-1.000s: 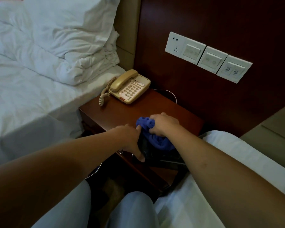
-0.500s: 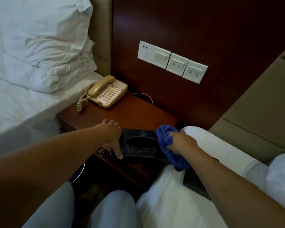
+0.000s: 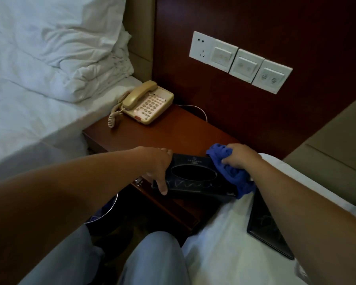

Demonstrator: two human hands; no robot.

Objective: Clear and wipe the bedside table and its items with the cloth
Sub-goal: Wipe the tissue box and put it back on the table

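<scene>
**Both hands on the black tissue box at the desk's front edge**

The left hand grips the left end of a black tissue box, its thumb stretched down the near side and the fingers curled over the top. The right hand is closed around a bunched blue cloth, which presses against the right end of the box. The box sits at the near edge of the dark wooden desk, its oval opening facing up.

At the back left corner of the desk rests a beige telephone, its coiled cord hanging over the left edge. A white bed with a rumpled pillow stands to the left. On the bed at right, under the right forearm, lies a flat black tray. White switch plates are set in the wood panel behind.
</scene>
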